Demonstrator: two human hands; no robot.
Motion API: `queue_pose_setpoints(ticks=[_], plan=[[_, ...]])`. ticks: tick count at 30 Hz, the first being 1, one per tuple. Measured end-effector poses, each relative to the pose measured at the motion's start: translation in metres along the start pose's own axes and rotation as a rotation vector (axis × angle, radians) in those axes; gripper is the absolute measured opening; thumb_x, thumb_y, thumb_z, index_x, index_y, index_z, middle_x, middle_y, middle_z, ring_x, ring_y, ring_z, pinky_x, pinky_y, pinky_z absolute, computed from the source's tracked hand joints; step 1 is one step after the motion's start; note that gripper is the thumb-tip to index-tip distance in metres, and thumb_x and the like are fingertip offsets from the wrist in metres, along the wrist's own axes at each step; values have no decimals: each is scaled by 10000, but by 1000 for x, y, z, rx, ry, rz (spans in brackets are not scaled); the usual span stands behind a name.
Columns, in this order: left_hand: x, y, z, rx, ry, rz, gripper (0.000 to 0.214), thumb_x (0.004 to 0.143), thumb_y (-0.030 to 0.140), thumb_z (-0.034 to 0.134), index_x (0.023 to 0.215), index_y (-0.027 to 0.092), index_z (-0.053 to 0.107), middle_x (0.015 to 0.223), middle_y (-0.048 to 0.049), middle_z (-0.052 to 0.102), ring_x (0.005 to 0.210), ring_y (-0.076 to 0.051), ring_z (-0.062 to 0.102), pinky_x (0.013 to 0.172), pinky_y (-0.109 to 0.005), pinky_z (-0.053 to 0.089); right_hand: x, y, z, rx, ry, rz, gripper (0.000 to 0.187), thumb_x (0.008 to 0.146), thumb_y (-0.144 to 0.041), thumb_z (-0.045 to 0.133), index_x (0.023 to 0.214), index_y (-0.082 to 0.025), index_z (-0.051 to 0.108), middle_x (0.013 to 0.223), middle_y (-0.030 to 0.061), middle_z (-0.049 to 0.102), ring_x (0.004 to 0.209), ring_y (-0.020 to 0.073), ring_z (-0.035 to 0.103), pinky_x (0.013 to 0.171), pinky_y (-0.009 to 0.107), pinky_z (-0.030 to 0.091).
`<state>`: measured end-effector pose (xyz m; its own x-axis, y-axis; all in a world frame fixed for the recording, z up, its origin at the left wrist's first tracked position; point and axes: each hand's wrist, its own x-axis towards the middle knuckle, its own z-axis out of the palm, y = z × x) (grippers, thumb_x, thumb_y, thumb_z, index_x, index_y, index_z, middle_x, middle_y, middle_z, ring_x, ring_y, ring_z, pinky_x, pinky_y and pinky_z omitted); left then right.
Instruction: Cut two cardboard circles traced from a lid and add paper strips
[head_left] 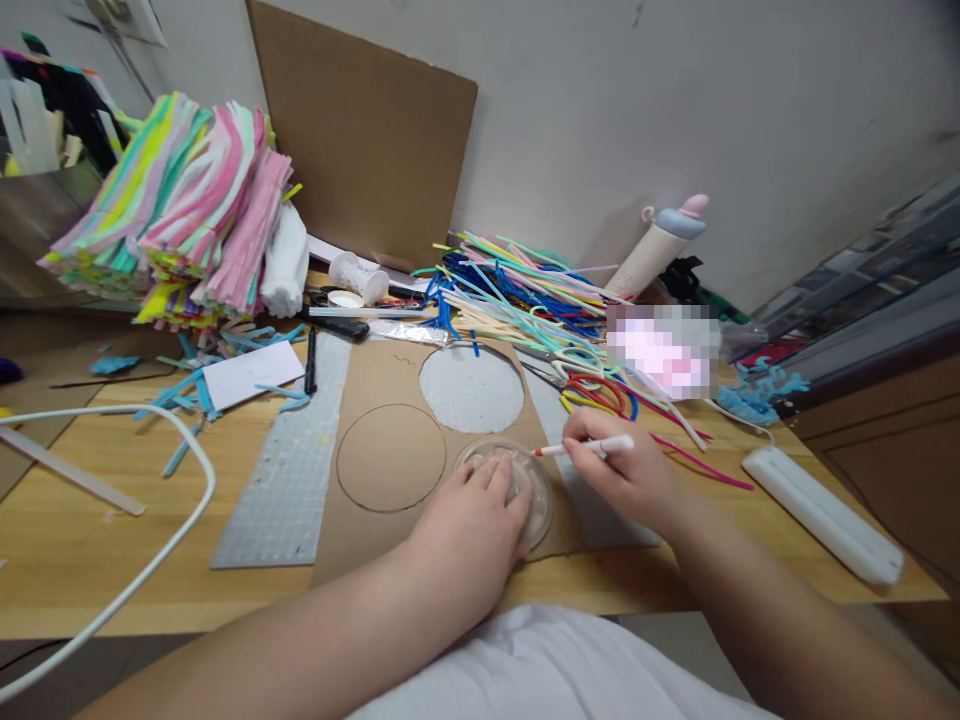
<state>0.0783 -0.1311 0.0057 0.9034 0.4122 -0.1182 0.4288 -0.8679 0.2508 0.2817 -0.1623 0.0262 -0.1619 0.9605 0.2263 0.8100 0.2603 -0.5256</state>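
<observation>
Clear lid (pixel 534 478) under left hand (pixel 469 530), fingers flat.

Clear round lid (pixel 540 500) flat on cardboard (pixel 360 540), white pen (pixel 611 442) at its rim

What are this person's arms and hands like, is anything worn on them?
Both are bare. The left hand and right hand have no gloves, and no ring, watch or bracelet shows. The forearms are uncovered right to the picture's edge, with no sleeve in view. The only clothing visible is a white garment at the bottom, between the arms.
</observation>
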Motion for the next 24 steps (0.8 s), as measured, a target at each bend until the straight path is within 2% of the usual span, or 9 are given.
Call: queue_pose_setpoints(ticks=[4, 9, 15, 24], plan=[[-1, 0, 2, -15, 27, -1, 521, 896, 353, 502, 1363, 123, 486, 1456, -248, 409, 1302, -348, 440, 1052, -475, 353, -24, -16, 3, -155, -26, -125, 192, 907, -170, 418, 719, -196, 436, 662, 5, 467, 625, 163, 406, 607, 305, 299], [-1, 0, 5, 17, 71, 9, 499, 893, 366, 505, 1333, 130, 520, 1435, -234, 448, 1280, -337, 471, 1036, -471, 374, -40, -36, 7, -220, -65, -183, 200, 875, -93, 410, 703, -193, 393, 676, 17, 461, 640, 166, 376, 624, 312, 290], [-1, 1, 2, 30, 61, 7, 498, 896, 347, 500, 1339, 119, 508, 1433, -242, 446, 1273, -337, 478, 1027, -471, 386, -44, -53, 13, -239, -114, -263, 169, 791, -40, 431, 692, -177, 429, 659, 18, 472, 643, 168, 366, 625, 314, 280], [-2, -1, -2, 8, 15, 40, 515, 902, 319, 434, 1360, 87, 474, 1439, -276, 411, 1302, -356, 437, 1023, -494, 382, -40, -67, 23, -181, -145, -322, 119, 767, -65, 444, 708, -150, 503, 699, 43, 544, 677, 175, 416, 647, 325, 295]])
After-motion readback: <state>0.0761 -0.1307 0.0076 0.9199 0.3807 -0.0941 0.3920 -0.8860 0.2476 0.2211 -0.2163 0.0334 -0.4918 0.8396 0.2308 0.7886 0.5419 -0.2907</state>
